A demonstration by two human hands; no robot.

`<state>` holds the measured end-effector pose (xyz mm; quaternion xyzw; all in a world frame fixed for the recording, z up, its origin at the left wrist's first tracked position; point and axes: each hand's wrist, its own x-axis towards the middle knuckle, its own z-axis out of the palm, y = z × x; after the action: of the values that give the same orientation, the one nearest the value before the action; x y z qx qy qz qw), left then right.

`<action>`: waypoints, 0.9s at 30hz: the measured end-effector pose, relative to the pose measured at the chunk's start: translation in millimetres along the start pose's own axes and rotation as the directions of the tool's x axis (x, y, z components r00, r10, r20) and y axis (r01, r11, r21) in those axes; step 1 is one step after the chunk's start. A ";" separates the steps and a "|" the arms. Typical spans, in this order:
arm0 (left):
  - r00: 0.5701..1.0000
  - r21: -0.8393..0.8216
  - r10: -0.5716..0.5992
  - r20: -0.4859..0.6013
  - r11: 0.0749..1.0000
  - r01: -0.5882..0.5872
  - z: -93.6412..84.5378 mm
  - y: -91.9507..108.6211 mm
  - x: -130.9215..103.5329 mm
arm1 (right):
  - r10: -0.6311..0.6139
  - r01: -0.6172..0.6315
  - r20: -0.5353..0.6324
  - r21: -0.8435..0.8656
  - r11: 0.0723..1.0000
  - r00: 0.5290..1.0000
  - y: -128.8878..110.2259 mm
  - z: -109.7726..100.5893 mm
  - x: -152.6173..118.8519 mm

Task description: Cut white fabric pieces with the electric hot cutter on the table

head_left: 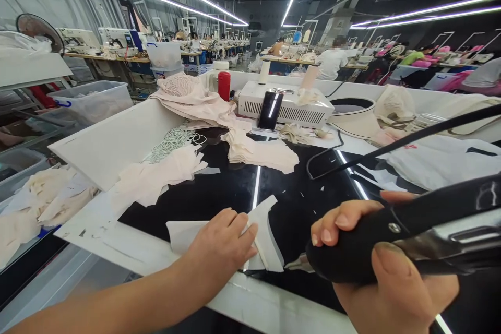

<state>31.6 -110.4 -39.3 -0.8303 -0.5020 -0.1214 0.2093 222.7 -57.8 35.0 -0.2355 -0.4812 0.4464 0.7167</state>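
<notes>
My left hand [223, 237] presses down on a cream fabric piece [269, 235] with its fingers curled together. The piece has a curved right edge and lies on the black glossy tabletop [230, 193]. Part of it is hidden under the hand, and more pale material [182, 232] sticks out to the left. In my right hand [395, 287] is a black corded handheld tool [352, 250] with a metal lever along its side. Its pointed metal tip [299, 263] is close to the fabric's lower right corner; whether they touch I cannot tell.
Stacked cream fabric pieces [260, 151] lie beyond my hands, with more fabric [152, 177] at left. Behind stand a white vented box [285, 107], a phone [270, 110] and a red bottle [224, 86]. The tool's black cable [410, 141] crosses at right. White panels [109, 141] edge the table.
</notes>
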 end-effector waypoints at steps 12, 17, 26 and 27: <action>0.998 0.038 -0.005 0.060 0.999 0.003 -6.3 2.9 -3.3 | -0.035 0.038 0.067 -0.037 0.999 0.997 8.6 -7.6 -9.6; 0.996 0.080 -0.082 -0.036 0.993 0.085 -13.0 8.1 -12.8 | -0.029 0.032 0.075 -0.034 0.999 0.997 7.4 -7.8 -9.4; 0.937 -0.232 0.184 -0.295 0.938 -0.257 -25.2 17.4 2.2 | -0.016 0.020 0.067 -0.056 0.998 0.998 7.0 -6.1 -9.7; 0.927 -0.278 0.218 -0.305 0.910 -0.306 -24.2 19.3 3.6 | -0.014 0.018 0.063 -0.060 0.998 0.998 6.9 -6.1 -10.0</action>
<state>50.6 -126.8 -20.9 -0.8894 -0.3255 -0.2829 0.1518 223.9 -62.5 22.4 -0.2393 -0.5186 0.4329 0.6974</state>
